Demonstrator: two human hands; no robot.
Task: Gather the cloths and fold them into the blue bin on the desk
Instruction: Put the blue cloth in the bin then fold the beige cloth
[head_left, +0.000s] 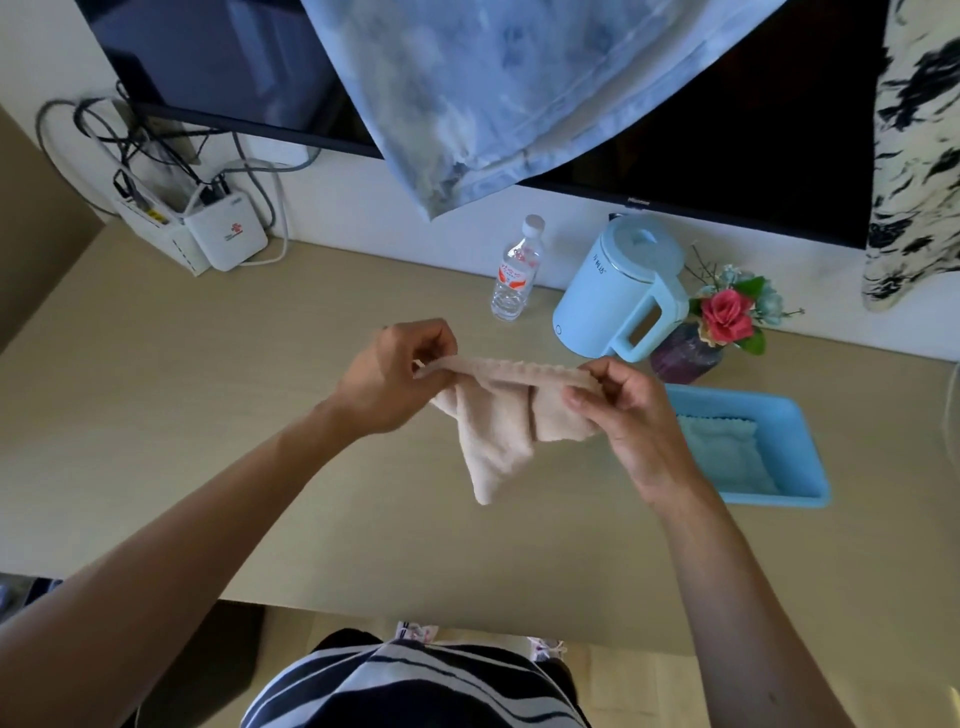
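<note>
A beige cloth (498, 431) hangs in the air above the desk (208, 415), stretched along its top edge between both hands. My left hand (395, 374) pinches its left end and my right hand (623, 410) pinches its right end. The cloth's loose corners droop to a point below. To the right stands the blue bin (800, 441) on the desk, with a folded light blue cloth (727, 452) lying flat inside it. A large blue tie-dye cloth (488, 88) hangs over the television at the top, and a black-and-white patterned cloth (914, 150) hangs at the far right.
Behind my hands stand a clear water bottle (514, 275), a light blue kettle (618, 296) and a dark vase with flowers (717, 327). A white router with cables (223, 234) sits at the back left. A black television (727, 130) hangs on the wall.
</note>
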